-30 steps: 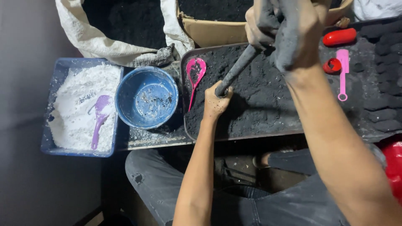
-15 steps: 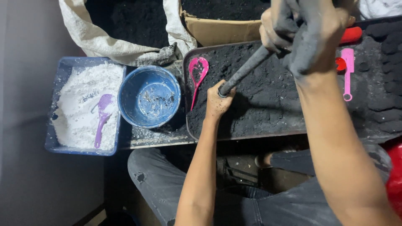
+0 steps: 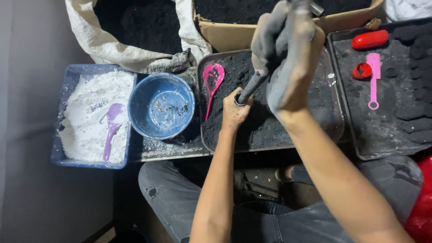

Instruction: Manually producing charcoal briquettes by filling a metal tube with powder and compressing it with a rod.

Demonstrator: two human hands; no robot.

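My left hand (image 3: 235,111) is closed around a small tube-like mould standing in the tray of black powder (image 3: 252,135). A grey metal rod (image 3: 252,86) goes down into the top of that mould. Higher up, my right hand (image 3: 288,58), coated in grey dust, grips the same rod. A pink spoon (image 3: 212,81) lies on the powder just left of my left hand.
A blue bowl (image 3: 161,106) stands beside a blue tub of white powder (image 3: 96,117) holding a purple spoon (image 3: 110,130). A second dark tray (image 3: 382,126) at the right carries a red cylinder (image 3: 370,39), a red cap (image 3: 361,70) and a pink scoop (image 3: 373,81). Sack and cardboard box of black powder behind.
My right hand has come down along the rod toward my left hand. My left hand has stayed on the mould in the tray.
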